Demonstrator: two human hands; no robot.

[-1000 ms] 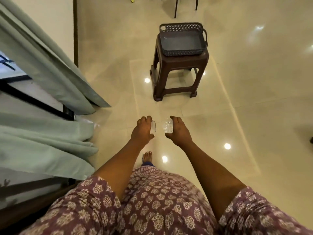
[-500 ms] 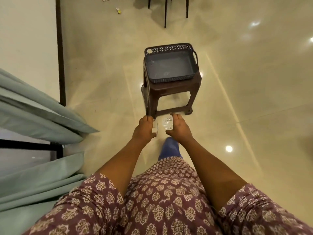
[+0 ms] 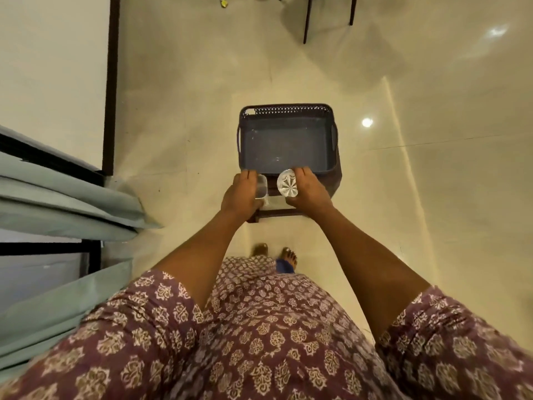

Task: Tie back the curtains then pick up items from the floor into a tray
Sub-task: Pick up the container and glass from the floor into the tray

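Head view looks down on a person standing over a brown stool (image 3: 336, 186) that carries a dark grey tray (image 3: 285, 140) with a perforated far rim and side handles; nothing shows inside the tray. Both arms reach forward to the tray's near edge. The left hand (image 3: 240, 194) has its fingers curled round a clear glass (image 3: 262, 189), held just beside the tray's near left corner. The right hand (image 3: 307, 189) grips a second clear glass (image 3: 287, 183), tipped so its patterned round base faces the camera, with the fingertips over the tray's near wall. The two glasses sit close together but apart, between the hands. Below, two bare feet show on the glossy cream floor (image 3: 432, 197), near the stool, above a purple patterned garment (image 3: 259, 342) that fills the near part of the scene. On the left, pale green curtains (image 3: 66, 203) hang in folds against a dark window frame. Far off, thin dark chair legs (image 3: 307, 21) stand on the floor, and a small yellowish item (image 3: 223, 2) lies at the far edge, too small to identify.
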